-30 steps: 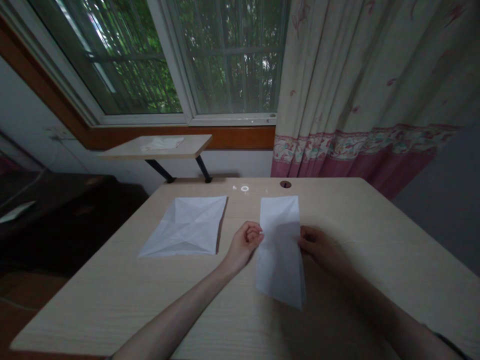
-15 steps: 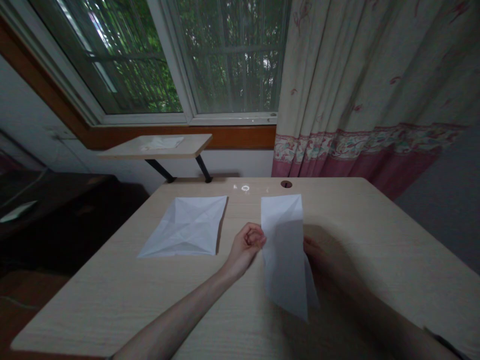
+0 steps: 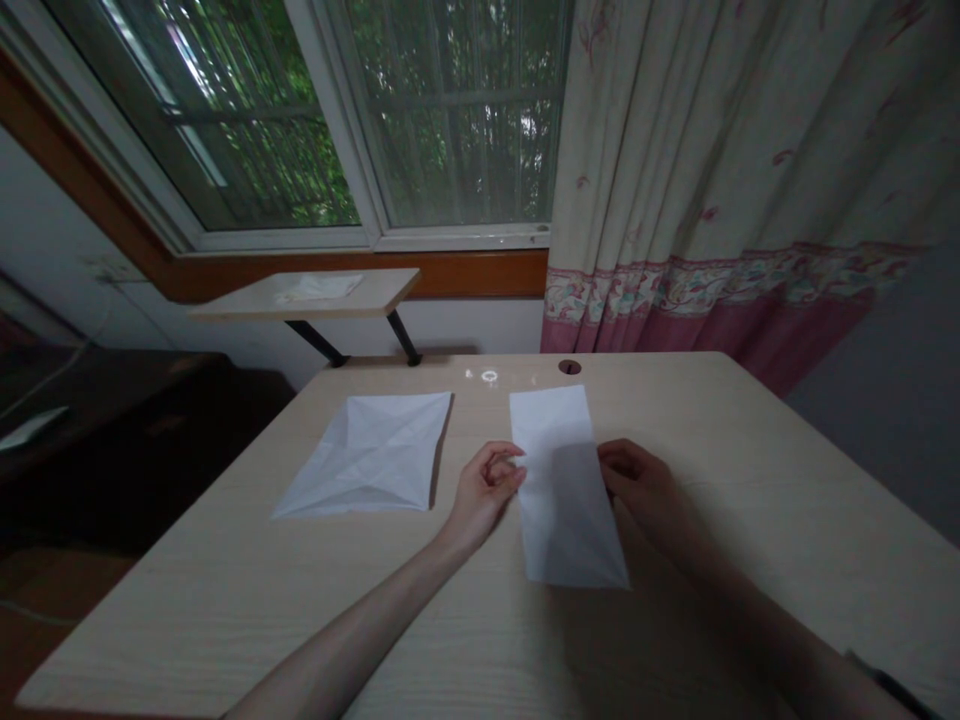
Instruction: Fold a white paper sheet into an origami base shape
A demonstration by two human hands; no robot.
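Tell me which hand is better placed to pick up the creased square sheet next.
Left. The left hand sits at the edge of the folded paper nearest the creased sheet; the right hand is beyond that paper, farther off.

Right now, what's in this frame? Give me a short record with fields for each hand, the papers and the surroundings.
surface: light wooden table, cable hole near its far edge
left hand: pinches the left edge of the folded sheet
right hand: fingers at the right edge of the folded sheet; grip unclear
folded sheet: white, long and narrow, looks flat on the table between the hands
creased sheet: white, opened out, lying apart to the left
behind: window, patterned curtain, small shelf
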